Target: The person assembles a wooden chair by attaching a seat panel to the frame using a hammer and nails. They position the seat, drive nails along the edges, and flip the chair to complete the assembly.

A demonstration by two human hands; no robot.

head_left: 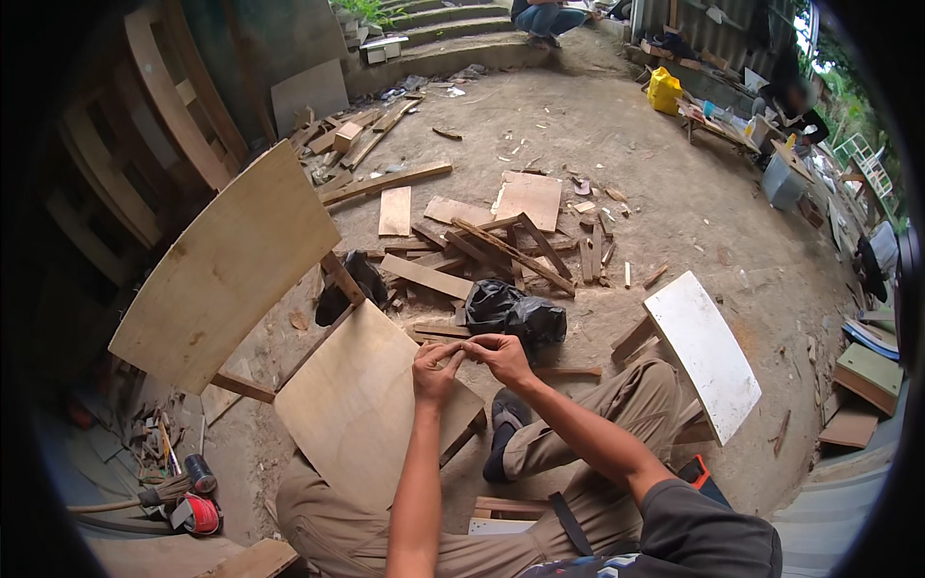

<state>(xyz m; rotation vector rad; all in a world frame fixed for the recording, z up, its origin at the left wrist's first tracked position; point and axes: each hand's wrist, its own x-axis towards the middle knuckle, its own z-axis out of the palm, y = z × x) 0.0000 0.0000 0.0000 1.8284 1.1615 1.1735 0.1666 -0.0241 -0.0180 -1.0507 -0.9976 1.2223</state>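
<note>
No words or numbers can be read. The shirt (711, 533) carries 1 print (609, 568) in blue, white and red, partly cut off at the lower edge. Marks on the red case (202, 515) at lower left are too small to read; the can (199, 473) beside it is too blurred.

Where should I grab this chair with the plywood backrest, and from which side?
Probably the left post joining the backrest to the seat, coming from your side. It's a bare, narrow bar a hand could wrap, while both panels are broad; a black bag crowds the right post.
</note>
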